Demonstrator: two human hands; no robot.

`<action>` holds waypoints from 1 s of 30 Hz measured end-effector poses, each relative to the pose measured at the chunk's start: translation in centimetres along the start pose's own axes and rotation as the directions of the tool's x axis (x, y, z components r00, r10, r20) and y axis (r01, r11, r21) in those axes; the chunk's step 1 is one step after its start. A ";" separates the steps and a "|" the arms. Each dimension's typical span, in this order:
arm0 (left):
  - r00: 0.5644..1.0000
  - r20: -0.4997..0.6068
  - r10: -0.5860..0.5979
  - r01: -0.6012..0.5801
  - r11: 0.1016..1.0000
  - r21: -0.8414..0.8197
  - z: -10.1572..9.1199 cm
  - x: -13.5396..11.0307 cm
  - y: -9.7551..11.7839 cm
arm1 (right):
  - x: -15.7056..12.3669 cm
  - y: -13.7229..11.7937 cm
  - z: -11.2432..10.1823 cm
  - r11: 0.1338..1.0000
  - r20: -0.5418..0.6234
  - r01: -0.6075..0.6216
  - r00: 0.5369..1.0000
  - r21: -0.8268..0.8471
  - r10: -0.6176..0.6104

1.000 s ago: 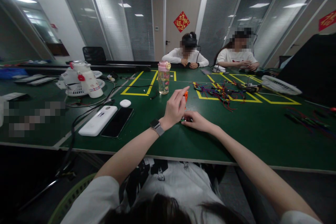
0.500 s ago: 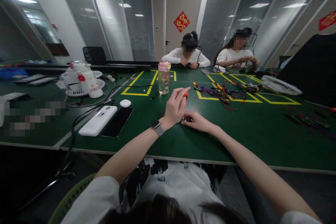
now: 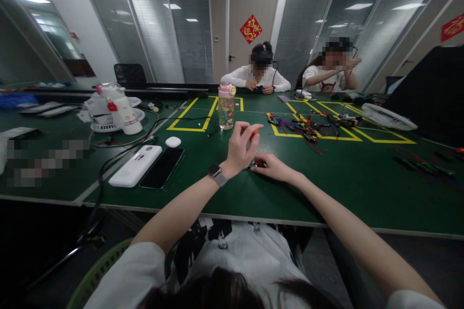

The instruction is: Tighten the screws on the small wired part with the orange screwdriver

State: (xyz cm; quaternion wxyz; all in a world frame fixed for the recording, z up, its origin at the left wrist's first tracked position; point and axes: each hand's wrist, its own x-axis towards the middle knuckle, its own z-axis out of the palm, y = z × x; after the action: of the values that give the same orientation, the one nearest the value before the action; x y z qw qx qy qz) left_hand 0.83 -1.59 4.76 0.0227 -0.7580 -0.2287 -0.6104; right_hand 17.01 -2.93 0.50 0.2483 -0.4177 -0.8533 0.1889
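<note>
My left hand (image 3: 239,148), with a watch (image 3: 216,174) on its wrist, is raised over the table in front of me. Its bent fingers grip an orange thing (image 3: 254,133) that looks like a screwdriver handle; most of it is hidden behind the fingers. Just below and to the right, my right hand (image 3: 270,166) rests low on the green tabletop (image 3: 326,188). Its fingers are closed on a small green circuit board (image 3: 253,164), of which only an edge shows. Whether the tool touches the board is hidden.
A pink-lidded bottle (image 3: 226,108) stands beyond my left hand. Wired circuit boards (image 3: 300,126) lie ahead right. To the left are a phone (image 3: 163,168), a white power bank (image 3: 136,166), a white case (image 3: 173,142) and cables. Two people sit across the table.
The fingers of my left hand have shifted around the orange tool, and less of it shows. My right hand stays put. The person at far right has raised both hands.
</note>
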 end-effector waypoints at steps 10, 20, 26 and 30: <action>1.000 0.015 0.003 -0.002 0.998 -0.065 0.0 0.3 0.1 | 0.0 0.2 0.1 1.000 -0.005 -0.005 1.000 -0.002 0.005; 1.000 -0.010 0.002 -0.002 0.999 -0.036 0.0 0.0 0.0 | 0.0 -0.2 0.0 1.000 0.003 -0.011 1.000 -0.010 0.011; 0.999 0.051 -0.004 0.009 0.995 -0.104 -0.1 0.1 0.1 | 0.0 -0.1 0.0 1.000 0.001 -0.007 1.000 -0.015 0.007; 0.999 0.018 0.028 -0.026 0.995 -0.101 0.1 0.1 0.0 | 0.0 -0.2 0.0 1.000 -0.002 0.002 1.000 -0.015 -0.002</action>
State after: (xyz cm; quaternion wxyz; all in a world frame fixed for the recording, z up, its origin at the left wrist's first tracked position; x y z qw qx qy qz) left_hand 0.94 -1.55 4.88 -0.0095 -0.7670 -0.1877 -0.6135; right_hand 16.92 -3.01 0.60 0.2462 -0.4188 -0.8550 0.1816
